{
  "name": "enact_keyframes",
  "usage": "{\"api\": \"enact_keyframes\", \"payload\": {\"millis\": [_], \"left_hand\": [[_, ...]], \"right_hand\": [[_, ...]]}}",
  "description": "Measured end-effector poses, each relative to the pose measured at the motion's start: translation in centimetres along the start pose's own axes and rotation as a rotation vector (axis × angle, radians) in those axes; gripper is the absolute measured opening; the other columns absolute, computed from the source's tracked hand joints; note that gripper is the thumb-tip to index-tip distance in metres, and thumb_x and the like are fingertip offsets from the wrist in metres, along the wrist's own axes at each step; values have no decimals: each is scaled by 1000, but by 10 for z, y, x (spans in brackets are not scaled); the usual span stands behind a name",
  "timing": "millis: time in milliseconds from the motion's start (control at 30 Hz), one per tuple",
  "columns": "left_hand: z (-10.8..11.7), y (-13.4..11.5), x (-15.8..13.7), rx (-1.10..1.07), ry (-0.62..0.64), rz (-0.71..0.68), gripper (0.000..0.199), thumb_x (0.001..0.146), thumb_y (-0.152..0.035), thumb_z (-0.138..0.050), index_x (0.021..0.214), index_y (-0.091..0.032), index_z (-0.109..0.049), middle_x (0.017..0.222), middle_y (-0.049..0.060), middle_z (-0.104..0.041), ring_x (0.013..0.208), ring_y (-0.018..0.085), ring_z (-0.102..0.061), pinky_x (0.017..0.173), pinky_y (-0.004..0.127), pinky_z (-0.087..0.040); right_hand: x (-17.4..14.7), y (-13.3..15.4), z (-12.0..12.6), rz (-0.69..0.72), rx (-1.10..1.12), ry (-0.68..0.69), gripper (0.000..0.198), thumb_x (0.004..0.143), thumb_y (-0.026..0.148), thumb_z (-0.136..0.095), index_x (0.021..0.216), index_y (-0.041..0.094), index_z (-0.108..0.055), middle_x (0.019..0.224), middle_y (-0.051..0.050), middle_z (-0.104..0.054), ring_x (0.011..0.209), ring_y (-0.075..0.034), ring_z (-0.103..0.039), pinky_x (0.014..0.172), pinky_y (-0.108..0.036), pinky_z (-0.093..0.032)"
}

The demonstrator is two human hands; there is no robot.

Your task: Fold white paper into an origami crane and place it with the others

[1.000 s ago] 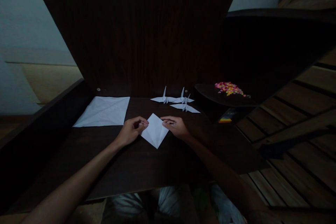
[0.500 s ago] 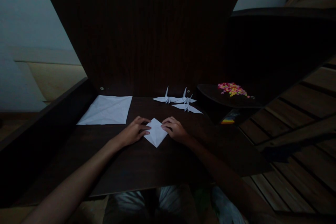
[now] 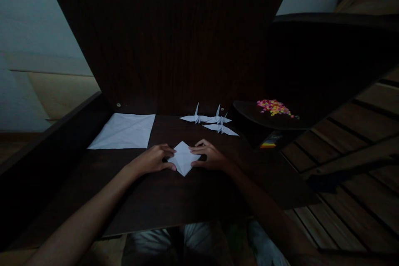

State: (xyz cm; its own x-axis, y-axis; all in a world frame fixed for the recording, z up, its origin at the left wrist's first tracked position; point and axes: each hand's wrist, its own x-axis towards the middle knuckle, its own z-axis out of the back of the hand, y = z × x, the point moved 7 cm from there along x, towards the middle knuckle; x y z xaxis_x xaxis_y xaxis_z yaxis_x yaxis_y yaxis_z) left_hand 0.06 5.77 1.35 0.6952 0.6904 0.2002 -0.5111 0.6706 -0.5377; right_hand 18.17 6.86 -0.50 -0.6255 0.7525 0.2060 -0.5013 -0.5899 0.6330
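Observation:
A small square of folded white paper (image 3: 183, 158) lies on the dark wooden desk, turned like a diamond with one corner toward me. My left hand (image 3: 158, 158) grips its left corner, fingers above and thumb along the lower left edge. On the opposite side my right hand (image 3: 209, 156) holds the right corner, with its fingers over the top and the thumb at the lower right edge. A faint crease runs down the paper's middle. Just beyond my hands stand three white paper cranes (image 3: 221, 128), set close together with wings spread.
Larger sheets of white paper (image 3: 126, 131) lie at the back left of the desk. A curved shelf (image 3: 246, 112) at the right carries a pile of small colourful pieces (image 3: 274, 107). A dark side panel (image 3: 56, 145) bounds the left, and a tall panel rises behind.
My left thumb has moved down along the lower left edge, away from its fingers. My right thumb now rests lower on the paper, apart from the fingers. The paper stays in place.

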Motion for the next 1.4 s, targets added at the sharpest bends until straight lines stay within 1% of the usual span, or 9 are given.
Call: {"api": "enact_keyframes", "payload": {"millis": [167,367,567,800,900,1033,1167,1300,1400], "left_hand": [[-2,6,1,21,58,45,36,75,-49,-68,98,-21,-74,111,11,-69,108,27,-61,95,37,-44],[3,9,4,-97,9,77,34,67,-46,-75,93,-23,-75,105,9,-72,104,26,-63,95,36,-45],[7,11,5,-73,29,135,33,66,-44,-76,90,-22,-76,107,9,-72,103,27,-64,94,36,-46],[8,11,5,-61,25,86,27,71,-42,-72,87,-20,-76,119,9,-67,103,25,-65,91,33,-49],[7,9,4,-32,44,47,23,78,-40,-67,86,-20,-76,116,8,-68,102,23,-66,91,31,-49],[6,5,4,-1,30,-7,25,88,-37,-55,95,-22,-74,110,7,-71,100,20,-66,91,30,-49],[6,3,3,20,-12,-34,30,91,-34,-50,109,-19,-69,111,8,-70,102,20,-65,92,31,-49],[6,0,1,62,-19,-7,36,89,-27,-49,123,-20,-60,120,8,-66,106,20,-63,94,33,-48],[7,-1,0,57,-47,44,53,84,-25,-53,136,-19,-47,123,9,-64,102,20,-65,93,33,-49]], "right_hand": [[-1,1,2,4,-1,24,59,63,47,-79,116,25,-66,125,-8,-62,115,-27,-49,100,-49,-37],[0,0,0,34,-37,46,57,68,47,-76,118,23,-64,126,-8,-61,116,-27,-48,102,-49,-34],[0,2,1,60,-42,41,52,72,45,-73,118,24,-64,126,-8,-61,115,-26,-49,100,-49,-36],[2,0,-1,66,-74,9,38,81,38,-66,115,24,-66,122,-7,-64,110,-23,-51,98,-46,-40],[2,-1,-2,83,-89,10,33,84,35,-63,115,24,-66,122,-6,-64,110,-22,-52,98,-44,-41],[3,-2,-1,109,-74,-1,32,85,33,-63,116,24,-65,121,-4,-65,109,-22,-52,96,-42,-42],[4,-2,0,118,-56,-15,40,77,33,-71,115,24,-66,119,-5,-66,107,-22,-54,95,-42,-44],[3,-1,2,96,-44,-28,44,74,35,-74,116,23,-65,117,-7,-67,105,-22,-55,93,-41,-45],[2,1,2,67,-61,-34,46,74,35,-73,117,20,-65,116,-9,-66,105,-22,-54,93,-40,-45]]}}
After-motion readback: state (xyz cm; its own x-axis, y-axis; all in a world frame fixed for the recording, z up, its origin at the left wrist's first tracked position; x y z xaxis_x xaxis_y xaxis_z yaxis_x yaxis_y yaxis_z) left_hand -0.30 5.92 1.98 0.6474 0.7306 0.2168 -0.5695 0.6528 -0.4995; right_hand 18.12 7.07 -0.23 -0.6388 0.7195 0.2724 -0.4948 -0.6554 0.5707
